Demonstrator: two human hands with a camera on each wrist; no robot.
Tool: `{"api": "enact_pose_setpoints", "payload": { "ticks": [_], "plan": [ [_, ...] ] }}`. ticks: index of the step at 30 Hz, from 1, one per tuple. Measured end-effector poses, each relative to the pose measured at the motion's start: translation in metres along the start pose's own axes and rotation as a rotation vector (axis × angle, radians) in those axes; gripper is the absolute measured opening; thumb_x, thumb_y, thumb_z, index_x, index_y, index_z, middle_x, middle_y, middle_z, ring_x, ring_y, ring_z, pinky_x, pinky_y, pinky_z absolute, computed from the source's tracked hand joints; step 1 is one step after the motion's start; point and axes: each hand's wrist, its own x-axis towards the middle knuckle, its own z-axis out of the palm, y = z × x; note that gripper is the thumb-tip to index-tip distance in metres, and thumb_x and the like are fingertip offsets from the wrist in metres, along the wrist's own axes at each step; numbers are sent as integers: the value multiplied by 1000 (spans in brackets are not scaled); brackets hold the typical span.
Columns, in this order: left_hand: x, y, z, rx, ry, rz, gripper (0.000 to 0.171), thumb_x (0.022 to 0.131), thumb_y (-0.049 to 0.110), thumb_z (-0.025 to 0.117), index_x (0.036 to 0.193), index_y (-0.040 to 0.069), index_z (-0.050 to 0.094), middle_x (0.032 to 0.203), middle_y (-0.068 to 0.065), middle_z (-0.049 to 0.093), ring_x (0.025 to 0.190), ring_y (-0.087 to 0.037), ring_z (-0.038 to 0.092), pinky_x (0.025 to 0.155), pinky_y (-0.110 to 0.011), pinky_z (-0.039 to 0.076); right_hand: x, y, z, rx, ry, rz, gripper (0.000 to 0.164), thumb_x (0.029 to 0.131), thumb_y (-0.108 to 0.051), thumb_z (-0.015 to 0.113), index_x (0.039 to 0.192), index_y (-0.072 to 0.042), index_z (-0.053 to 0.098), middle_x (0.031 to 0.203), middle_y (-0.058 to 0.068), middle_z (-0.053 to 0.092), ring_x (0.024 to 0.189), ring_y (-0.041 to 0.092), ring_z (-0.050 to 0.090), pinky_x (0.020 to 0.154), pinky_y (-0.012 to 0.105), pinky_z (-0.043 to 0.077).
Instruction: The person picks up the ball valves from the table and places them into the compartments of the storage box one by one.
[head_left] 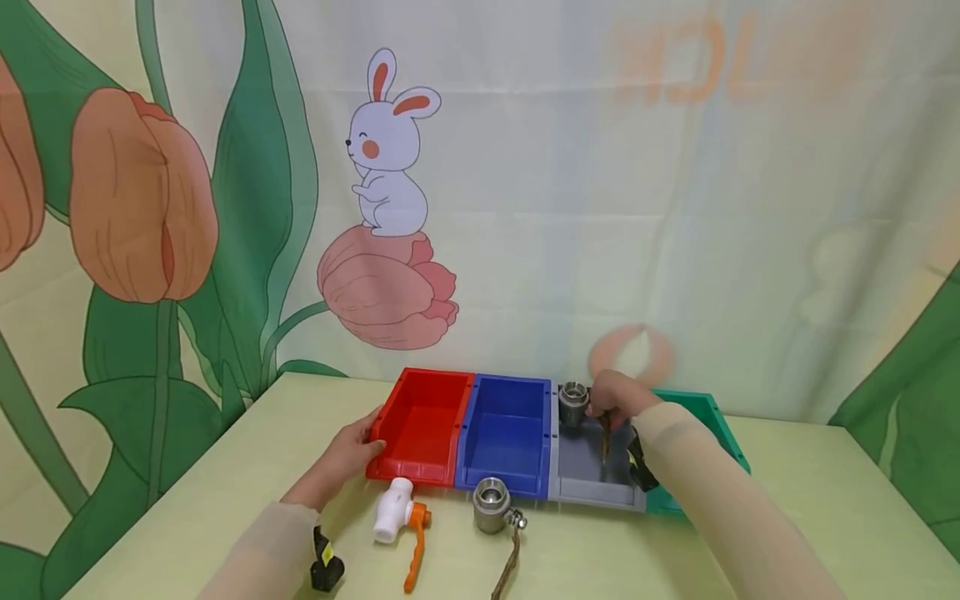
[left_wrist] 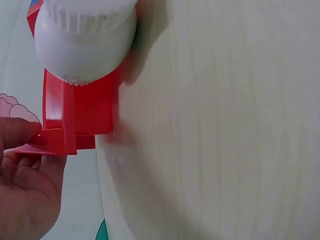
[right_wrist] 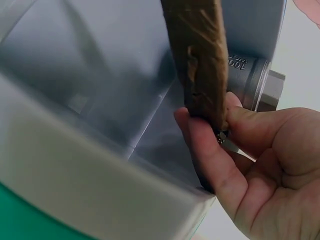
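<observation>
My left hand (head_left: 347, 450) grips the left wall of a red bin (head_left: 408, 473), thumb on the inner side and fingers outside in the left wrist view. Over the grey bin (head_left: 600, 493), my right hand (head_left: 624, 396) pinches the brown-wrapped handle (right_wrist: 202, 55) of a metal ball valve (head_left: 573, 403) near its base. That valve's body stands at the back of the grey bin, its opening facing up. In front of the bins lies a white plastic ball valve (head_left: 392, 512) with an orange handle (head_left: 417, 550). Beside it stands another metal ball valve (head_left: 491, 512).
A blue bin (head_left: 502, 482) sits between the red and grey ones, and a green bin (head_left: 708, 404) is at the right end, partly behind my right arm. The row stands on a pale table (head_left: 300, 400) before a printed curtain (head_left: 540, 208).
</observation>
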Motion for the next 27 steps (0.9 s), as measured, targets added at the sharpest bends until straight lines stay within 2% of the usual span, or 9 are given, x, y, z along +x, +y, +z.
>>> {"api": "enact_pose_setpoints", "payload": {
  "ticks": [5, 8, 11, 14, 17, 18, 20, 23, 27],
  "plan": [
    [0, 1, -1, 0, 10, -9, 64, 104, 1, 49, 162, 4, 22, 160, -30, 37, 140, -48, 44, 114, -57, 47, -4, -3, 0, -14, 11, -18, 23, 101, -9, 59, 87, 6, 70, 77, 10, 65, 70, 19, 68, 75, 31, 64],
    [0, 2, -2, -6, 12, -8, 64, 104, 2, 49, 162, 4, 22, 160, -29, 38, 140, -48, 45, 114, -56, 47, -2, -4, 1, -25, 19, -9, 21, 100, -8, 60, 89, 7, 71, 83, 14, 69, 73, 23, 71, 77, 33, 65],
    [-2, 2, -1, -12, 14, -4, 65, 103, 1, 50, 162, 4, 22, 160, -29, 38, 139, -47, 46, 113, -54, 48, 16, 1, 5, -49, 22, -4, 21, 98, -11, 65, 96, 8, 73, 91, 19, 74, 79, 28, 76, 79, 38, 66],
    [-3, 2, 0, -17, 13, -3, 66, 103, 1, 50, 162, 5, 22, 160, -28, 38, 138, -47, 46, 112, -53, 49, 73, 22, 14, -91, -22, 30, 23, 98, -13, 65, 89, 7, 72, 83, 20, 74, 69, 26, 76, 70, 35, 65],
    [-3, 2, 1, -26, 12, 2, 66, 103, 2, 50, 163, 6, 22, 161, -27, 38, 139, -46, 47, 112, -52, 49, 144, 52, 29, -133, -60, 42, 28, 99, -16, 62, 82, 5, 71, 73, 16, 72, 58, 20, 73, 59, 30, 62],
    [-3, 3, 1, -26, 13, 5, 66, 103, 2, 50, 163, 5, 22, 161, -26, 37, 139, -46, 46, 112, -52, 49, 169, 64, 34, -151, -67, 51, 29, 99, -16, 61, 82, 5, 70, 74, 18, 73, 59, 21, 74, 61, 30, 63],
    [-4, 3, 1, -29, 14, 5, 67, 103, 2, 50, 163, 6, 22, 162, -26, 37, 139, -45, 46, 112, -52, 49, 201, 79, 42, -185, -69, 32, 30, 99, -18, 61, 84, 6, 72, 76, 18, 74, 61, 23, 75, 62, 31, 64],
    [-5, 3, 1, -26, 12, -2, 67, 103, 2, 51, 163, 6, 21, 162, -25, 37, 140, -45, 46, 113, -52, 48, 230, 90, 50, -212, -78, 32, 30, 98, -21, 65, 86, 5, 74, 77, 18, 76, 64, 24, 76, 65, 33, 64],
    [-5, 2, 1, -29, 13, -10, 67, 103, 2, 50, 163, 6, 21, 163, -26, 36, 141, -46, 44, 114, -53, 47, 241, 92, 53, -208, -101, 64, 29, 98, -21, 67, 83, 3, 72, 75, 15, 75, 62, 22, 75, 67, 33, 63]
  ]
}}
